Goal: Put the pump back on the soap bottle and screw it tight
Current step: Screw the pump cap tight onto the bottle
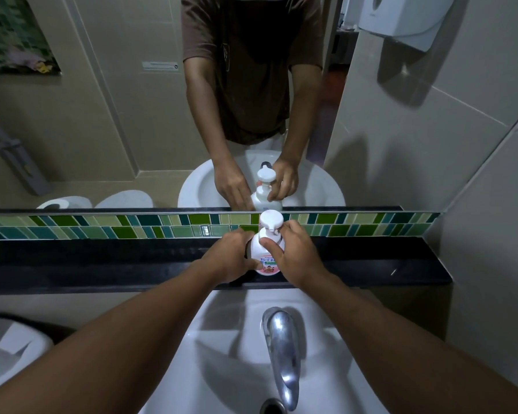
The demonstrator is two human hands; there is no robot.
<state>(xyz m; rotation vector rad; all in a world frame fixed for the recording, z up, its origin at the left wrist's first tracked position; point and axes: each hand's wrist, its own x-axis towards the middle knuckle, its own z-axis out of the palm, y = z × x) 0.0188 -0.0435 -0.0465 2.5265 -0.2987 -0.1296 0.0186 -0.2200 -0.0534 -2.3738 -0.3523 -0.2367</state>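
A white soap bottle [260, 249] with a pink label stands upright on the black ledge [102, 261] behind the sink. Its white pump [271, 220] sits on top of the neck, the round head facing me. My left hand [229, 255] wraps the bottle's left side near the base. My right hand [293, 252] holds the upper right of the bottle, thumb across the shoulder and fingers at the pump collar. The collar itself is mostly hidden by my fingers.
A white sink [237, 339] with a chrome tap [281, 348] lies right below the ledge. A mirror [132, 115] above a green tile strip [102, 227] reflects me and the bottle. A white dispenser [401, 16] hangs on the right wall. A toilet [9, 345] sits lower left.
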